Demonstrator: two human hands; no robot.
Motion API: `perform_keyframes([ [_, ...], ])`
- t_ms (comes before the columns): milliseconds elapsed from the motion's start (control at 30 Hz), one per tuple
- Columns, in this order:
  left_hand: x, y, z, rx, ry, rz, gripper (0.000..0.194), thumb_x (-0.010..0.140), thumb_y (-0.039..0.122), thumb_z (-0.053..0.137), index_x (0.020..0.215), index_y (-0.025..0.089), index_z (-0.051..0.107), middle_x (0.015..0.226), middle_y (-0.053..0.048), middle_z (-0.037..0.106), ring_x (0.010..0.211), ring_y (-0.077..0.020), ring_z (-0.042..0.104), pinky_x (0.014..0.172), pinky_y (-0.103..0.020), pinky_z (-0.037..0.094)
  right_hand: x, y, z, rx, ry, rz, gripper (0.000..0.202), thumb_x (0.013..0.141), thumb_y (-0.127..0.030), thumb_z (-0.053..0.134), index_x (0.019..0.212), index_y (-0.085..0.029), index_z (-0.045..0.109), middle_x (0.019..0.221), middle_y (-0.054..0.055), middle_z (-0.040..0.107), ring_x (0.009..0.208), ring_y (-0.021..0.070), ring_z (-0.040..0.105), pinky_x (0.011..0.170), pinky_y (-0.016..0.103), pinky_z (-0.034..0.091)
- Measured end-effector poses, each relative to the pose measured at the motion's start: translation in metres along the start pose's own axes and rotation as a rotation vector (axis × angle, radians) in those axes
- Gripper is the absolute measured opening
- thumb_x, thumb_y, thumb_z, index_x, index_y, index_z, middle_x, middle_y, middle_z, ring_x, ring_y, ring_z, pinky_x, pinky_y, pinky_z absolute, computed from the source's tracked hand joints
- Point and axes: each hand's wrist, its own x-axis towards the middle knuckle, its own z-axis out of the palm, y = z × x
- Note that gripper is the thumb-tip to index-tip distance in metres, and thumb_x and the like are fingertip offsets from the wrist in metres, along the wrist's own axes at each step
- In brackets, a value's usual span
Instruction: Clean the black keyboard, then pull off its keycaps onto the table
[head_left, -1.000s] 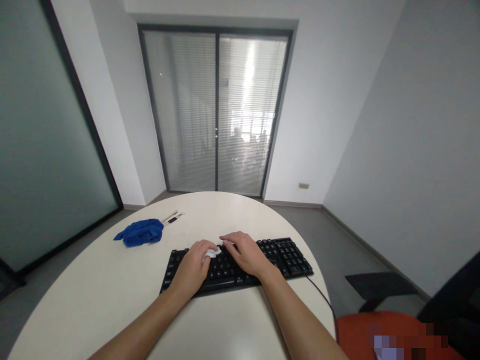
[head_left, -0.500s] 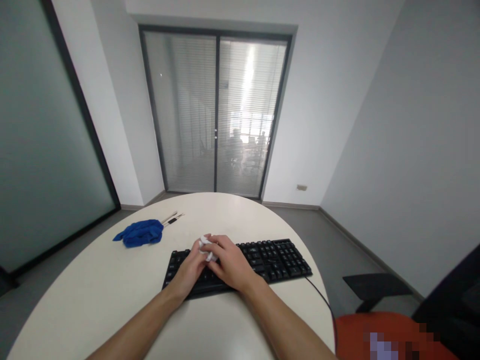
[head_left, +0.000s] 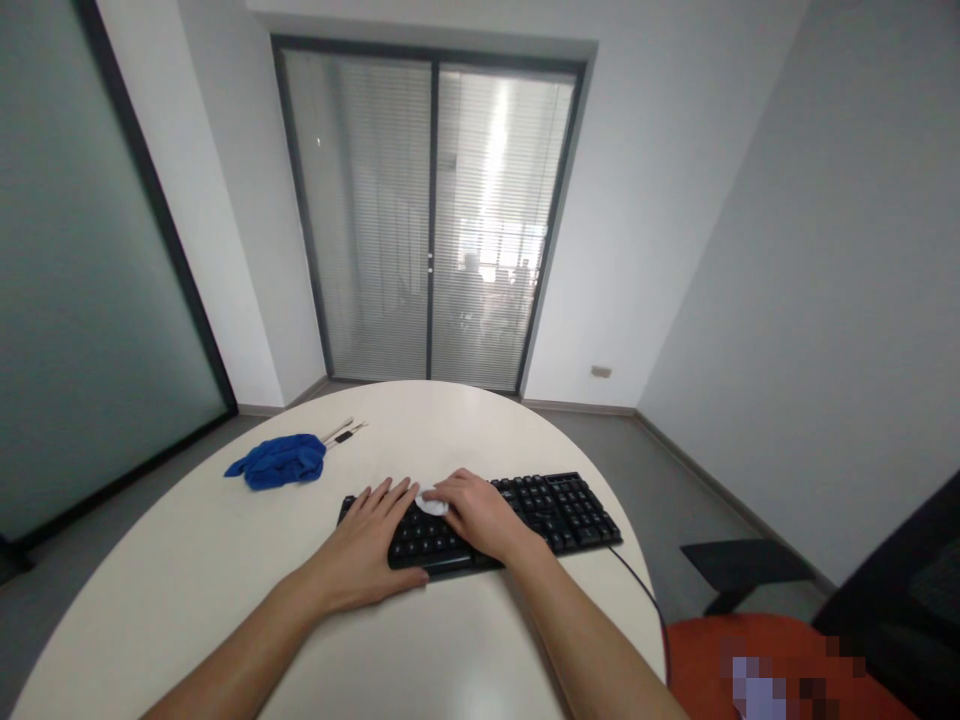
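Note:
A black keyboard (head_left: 559, 515) lies across the round table in front of me. My left hand (head_left: 367, 545) rests over its left end with the fingers spread out, the thumb along the front edge. In my right hand (head_left: 480, 515), closed fingers press a small wadded white tissue (head_left: 431, 503) to the keys left of the keyboard's middle. Part of the tissue is hidden under those fingers, and both hands cover some of the keys.
A crumpled blue cloth (head_left: 281, 462) lies on the white table (head_left: 187, 570) at the left, with thin sticks and a small brush-like tool (head_left: 345, 436) beside it. The keyboard's cable (head_left: 637, 580) hangs over the right edge, near an orange chair (head_left: 705, 650).
My left hand has come away from the tissue, opened and spread over the keyboard's left end. My right hand has moved slightly right, keeping the tissue.

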Motion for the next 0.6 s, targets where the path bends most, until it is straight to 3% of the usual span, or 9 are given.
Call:
perform_keyframes([
  [367,0.004,0.0,0.0,0.02,-0.012,-0.037,0.101,0.068,0.068,0.066,0.148,0.016,0.032,0.154,-0.015,0.032,0.142,-0.0375,0.025,0.115,-0.052,0.022,0.001,-0.013,-0.004,-0.18,-0.113,0.006,0.029,0.083,-0.008,0.055,0.106,-0.016,0.07,0.1,0.01,0.071,0.096,0.0215,0.059,0.091,0.03,0.042],
  [600,0.003,-0.001,0.0,0.08,-0.026,-0.033,0.103,0.07,0.074,0.06,0.149,0.015,0.031,0.155,-0.015,0.03,0.142,-0.0376,0.025,0.115,-0.052,0.023,-0.015,-0.033,-0.009,-0.292,-0.166,0.064,0.022,0.084,-0.008,0.053,0.095,-0.016,0.071,0.093,0.008,0.071,0.091,0.0211,0.057,0.083,0.028,0.043],
])
